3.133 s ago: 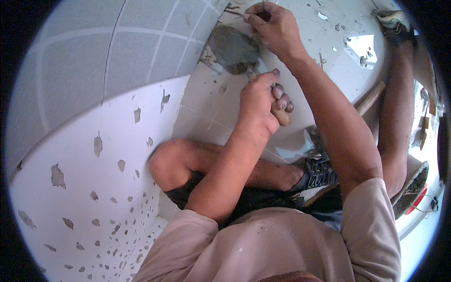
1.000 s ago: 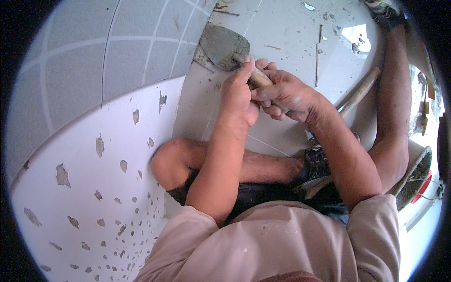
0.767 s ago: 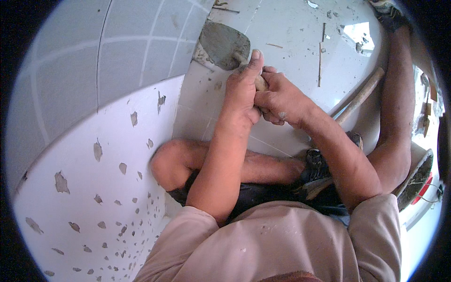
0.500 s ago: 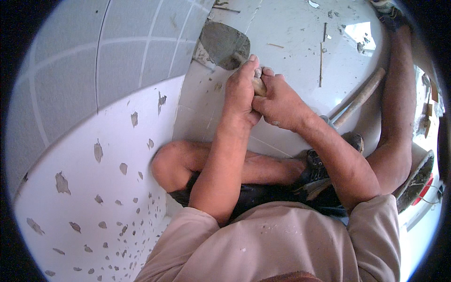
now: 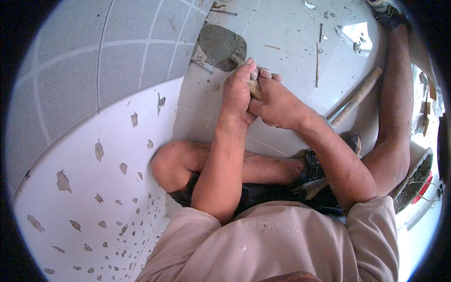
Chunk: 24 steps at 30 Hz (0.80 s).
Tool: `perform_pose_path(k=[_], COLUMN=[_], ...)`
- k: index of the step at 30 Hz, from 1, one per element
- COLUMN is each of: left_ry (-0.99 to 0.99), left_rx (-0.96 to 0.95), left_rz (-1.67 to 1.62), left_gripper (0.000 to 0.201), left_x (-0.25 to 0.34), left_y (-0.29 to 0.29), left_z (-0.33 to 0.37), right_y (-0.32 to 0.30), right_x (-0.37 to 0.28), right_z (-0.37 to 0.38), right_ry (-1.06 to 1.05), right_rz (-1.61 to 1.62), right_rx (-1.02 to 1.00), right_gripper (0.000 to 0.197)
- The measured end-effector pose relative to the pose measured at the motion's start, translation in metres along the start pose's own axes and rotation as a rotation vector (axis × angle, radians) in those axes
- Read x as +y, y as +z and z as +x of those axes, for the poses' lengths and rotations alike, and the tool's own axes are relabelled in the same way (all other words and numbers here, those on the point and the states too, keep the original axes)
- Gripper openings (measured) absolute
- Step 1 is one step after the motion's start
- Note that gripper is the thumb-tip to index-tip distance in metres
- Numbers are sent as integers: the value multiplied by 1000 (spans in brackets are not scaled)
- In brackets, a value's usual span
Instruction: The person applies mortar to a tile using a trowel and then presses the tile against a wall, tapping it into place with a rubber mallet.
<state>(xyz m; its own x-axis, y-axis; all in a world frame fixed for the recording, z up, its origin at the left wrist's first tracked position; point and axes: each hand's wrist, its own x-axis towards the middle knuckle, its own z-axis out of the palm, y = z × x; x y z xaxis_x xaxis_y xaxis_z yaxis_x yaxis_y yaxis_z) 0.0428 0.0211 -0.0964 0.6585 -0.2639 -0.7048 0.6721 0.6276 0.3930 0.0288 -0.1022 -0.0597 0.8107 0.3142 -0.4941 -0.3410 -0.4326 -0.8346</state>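
A trowel (image 5: 221,47) with a rounded grey blade, its face coated in grey mortar, extends ahead of my hands beside the tiled wall. My left hand (image 5: 237,89) is wrapped round its wooden handle (image 5: 255,89), thumb pointing toward the blade. My right hand (image 5: 280,101) is closed over the same handle from the right, pressed against the left one. Most of the handle is hidden by the fingers. Whether the blade touches the floor or wall, I cannot tell.
At left, grey tiles (image 5: 124,61) top a white wall face (image 5: 117,141) with chipped patches. Thin sticks (image 5: 317,66) and crumbs lie on the pale floor (image 5: 282,28). A wooden-handled tool (image 5: 358,96) lies by my outstretched leg. A mortar-caked bucket (image 5: 413,183) stands at right.
The trowel and both hands have shifted slightly left, and the blade's mortar-covered face looks lighter. Both hands keep their hold on the handle.
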Motion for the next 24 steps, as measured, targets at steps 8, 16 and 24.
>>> perform_pose_path(k=[8, 16, 24], left_ry=[-2, 102, 71], left_rx=[3, 166, -36], left_rz=[-28, 44, 33], left_gripper=[25, 22, 29], left_x=[-1, -3, 3], left_y=[6, -2, -1], left_z=[-4, 7, -4], right_y=[-20, -48, -54], right_x=[20, 18, 67], right_z=[-8, 14, 37], right_ry=[-42, -484, -387], right_rz=[-126, -201, -618], right_rx=[-120, 312, 622], right_gripper=[69, 60, 20])
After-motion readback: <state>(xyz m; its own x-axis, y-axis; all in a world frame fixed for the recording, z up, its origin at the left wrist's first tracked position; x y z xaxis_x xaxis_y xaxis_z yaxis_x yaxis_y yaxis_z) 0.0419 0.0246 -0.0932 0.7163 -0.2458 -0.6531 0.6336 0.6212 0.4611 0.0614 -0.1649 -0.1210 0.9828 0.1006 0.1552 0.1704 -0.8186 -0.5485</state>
